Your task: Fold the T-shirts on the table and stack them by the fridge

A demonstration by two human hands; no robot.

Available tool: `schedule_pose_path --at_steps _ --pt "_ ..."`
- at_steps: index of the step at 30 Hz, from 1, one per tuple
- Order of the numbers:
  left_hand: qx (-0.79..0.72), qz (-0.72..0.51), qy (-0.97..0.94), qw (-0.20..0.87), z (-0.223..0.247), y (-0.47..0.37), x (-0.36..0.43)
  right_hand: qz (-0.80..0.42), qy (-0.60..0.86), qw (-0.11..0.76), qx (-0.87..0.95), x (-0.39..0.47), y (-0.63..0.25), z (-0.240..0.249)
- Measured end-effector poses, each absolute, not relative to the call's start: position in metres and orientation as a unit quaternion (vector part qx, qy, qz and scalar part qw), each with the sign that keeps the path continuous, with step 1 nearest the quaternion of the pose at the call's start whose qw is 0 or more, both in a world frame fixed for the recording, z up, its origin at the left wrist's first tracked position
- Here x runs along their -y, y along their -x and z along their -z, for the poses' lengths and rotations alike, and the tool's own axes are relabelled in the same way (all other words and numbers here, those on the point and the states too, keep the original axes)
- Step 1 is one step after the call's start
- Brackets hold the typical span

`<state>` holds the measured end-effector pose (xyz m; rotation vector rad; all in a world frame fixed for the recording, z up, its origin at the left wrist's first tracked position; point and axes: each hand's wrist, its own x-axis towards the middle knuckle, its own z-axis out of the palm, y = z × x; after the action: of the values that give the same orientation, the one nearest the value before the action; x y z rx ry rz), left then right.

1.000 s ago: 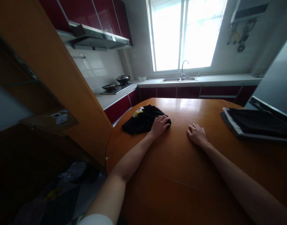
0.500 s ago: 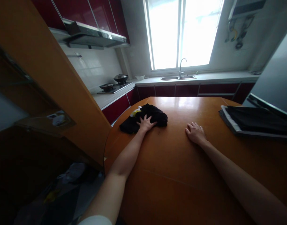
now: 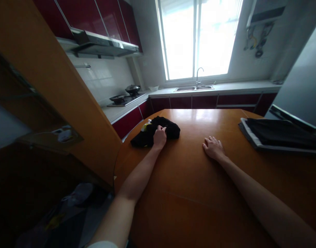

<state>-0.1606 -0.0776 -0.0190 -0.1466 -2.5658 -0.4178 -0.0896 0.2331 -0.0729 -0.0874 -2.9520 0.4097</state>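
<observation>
A crumpled black garment (image 3: 172,128) with a yellow and white patch lies in a heap at the far left of the wooden table (image 3: 189,179). My left hand (image 3: 160,137) is closed on the near side of the heap, its fingers pinching the fabric. Folds and my hand hide the garment's exact kind. To the right, apart from the cloth, my right hand (image 3: 214,148) rests flat on the tabletop with fingers stretched out and nothing in it.
Folded dark and light cloths (image 3: 279,132) lie stacked on the table's right side. A wooden partition (image 3: 96,113) rises beside the left edge. Beyond the table are a counter with a sink (image 3: 194,88), a stove (image 3: 127,100) with pans, and a window.
My left hand has gone from spread fingers on the garment to a closed grip on its fabric. My right hand stays flat on the table. The view has shifted slightly.
</observation>
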Motion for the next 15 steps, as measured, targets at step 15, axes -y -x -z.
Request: schedule_pose_path --at_steps 15 --pt "0.905 0.315 0.217 0.188 -0.012 0.162 0.046 -0.342 0.042 0.326 0.880 -0.231 0.072 0.043"
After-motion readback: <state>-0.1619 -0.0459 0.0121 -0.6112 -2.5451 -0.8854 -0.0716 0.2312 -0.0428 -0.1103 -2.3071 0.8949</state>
